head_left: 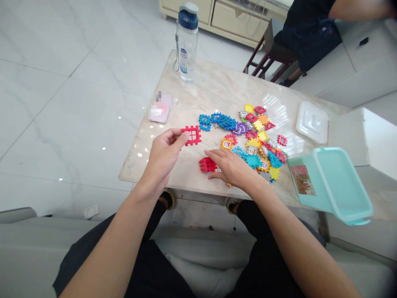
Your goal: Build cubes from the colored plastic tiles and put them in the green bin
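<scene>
My left hand (167, 151) pinches a red window-shaped building tile (197, 135) by its left edge, above the table. My right hand (229, 165) is over the near part of the table with its fingers stretched out and the thumb apart. Just beyond its fingertips lies a stack of red tiles (206, 164), partly covered by the hand. Blue tiles (226, 121) lie in a row past the held tile. To the right spreads a loose pile of yellow, red, orange, white and turquoise tiles (252, 160), with purple tiles (239, 128) at its left edge.
A clear water bottle (187, 54) with a blue cap stands at the far left of the marble table (217, 87). A pinkish packet (161, 109) lies near the left edge. On the right are a white lid (312, 123) and a teal bin (319, 178). Someone sits on a dark stool (273, 54) beyond.
</scene>
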Motion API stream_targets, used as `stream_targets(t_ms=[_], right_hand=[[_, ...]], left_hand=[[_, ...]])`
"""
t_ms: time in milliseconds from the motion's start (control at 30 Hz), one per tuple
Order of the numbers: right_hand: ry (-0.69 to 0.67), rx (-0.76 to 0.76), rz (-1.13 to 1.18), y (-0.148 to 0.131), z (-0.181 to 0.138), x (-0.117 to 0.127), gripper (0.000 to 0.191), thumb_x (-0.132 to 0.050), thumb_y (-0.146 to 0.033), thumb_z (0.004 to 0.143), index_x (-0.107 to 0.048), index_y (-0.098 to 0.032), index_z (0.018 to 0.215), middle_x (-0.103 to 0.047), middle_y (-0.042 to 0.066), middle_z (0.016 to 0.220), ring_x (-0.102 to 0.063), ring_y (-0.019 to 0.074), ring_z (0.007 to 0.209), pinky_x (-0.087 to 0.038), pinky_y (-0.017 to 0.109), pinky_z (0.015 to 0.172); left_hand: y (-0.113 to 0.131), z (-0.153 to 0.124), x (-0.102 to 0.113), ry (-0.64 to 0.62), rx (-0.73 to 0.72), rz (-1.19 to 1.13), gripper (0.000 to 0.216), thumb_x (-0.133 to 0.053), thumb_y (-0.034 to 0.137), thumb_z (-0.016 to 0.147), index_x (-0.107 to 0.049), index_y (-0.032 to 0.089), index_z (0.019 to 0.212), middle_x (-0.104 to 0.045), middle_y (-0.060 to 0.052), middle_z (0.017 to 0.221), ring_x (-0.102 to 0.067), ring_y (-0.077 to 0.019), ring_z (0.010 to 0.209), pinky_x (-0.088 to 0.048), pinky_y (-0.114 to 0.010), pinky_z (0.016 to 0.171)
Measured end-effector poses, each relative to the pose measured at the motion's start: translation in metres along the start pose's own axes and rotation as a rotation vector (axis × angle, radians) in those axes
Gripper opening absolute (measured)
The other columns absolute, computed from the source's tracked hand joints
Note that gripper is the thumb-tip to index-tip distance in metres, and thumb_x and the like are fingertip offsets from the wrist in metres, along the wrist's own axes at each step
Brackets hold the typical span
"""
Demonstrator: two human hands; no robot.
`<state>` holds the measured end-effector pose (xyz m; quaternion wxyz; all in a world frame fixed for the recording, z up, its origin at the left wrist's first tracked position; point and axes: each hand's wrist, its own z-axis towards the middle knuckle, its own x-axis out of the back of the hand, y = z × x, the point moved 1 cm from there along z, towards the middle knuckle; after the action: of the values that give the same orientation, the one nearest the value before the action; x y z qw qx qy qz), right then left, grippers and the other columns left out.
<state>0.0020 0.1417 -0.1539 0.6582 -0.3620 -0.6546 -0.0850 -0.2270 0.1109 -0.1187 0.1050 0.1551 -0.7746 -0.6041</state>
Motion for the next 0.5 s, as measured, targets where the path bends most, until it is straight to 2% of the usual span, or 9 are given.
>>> stream_targets(t_ms=[233,500], right_hand=[[-0.033,0.046,0.026,-0.0026,0.004,0.0044,0.038,-0.071,-0.035,0.109,-0.071,-0.017,0.142,-0.077,0.019,0.136,-0.069,0.0364,0.127,-0.056,0.053,0.109],[-0.03,0.051,0.018,-0.0039,0.0091,0.0004,0.027,-0.071,-0.034,0.108,-0.075,-0.019,0.131,-0.079,0.016,0.128,-0.071,0.0353,0.12,-0.056,0.05,0.104]], left_hand=[[-0.0017,0.0011,-0.0024,0.004,0.004,-0.01,0.017,-0.086,0.04,0.089,-0.082,0.023,0.093,-0.079,-0.004,0.097,-0.064,-0.0172,0.085,-0.049,-0.027,0.074],[-0.0019,0.0009,0.0001,0.004,-0.013,-0.026,0.014,-0.085,0.037,0.089,-0.081,0.024,0.091,-0.077,-0.003,0.094,-0.065,-0.0177,0.087,-0.05,-0.028,0.074]])
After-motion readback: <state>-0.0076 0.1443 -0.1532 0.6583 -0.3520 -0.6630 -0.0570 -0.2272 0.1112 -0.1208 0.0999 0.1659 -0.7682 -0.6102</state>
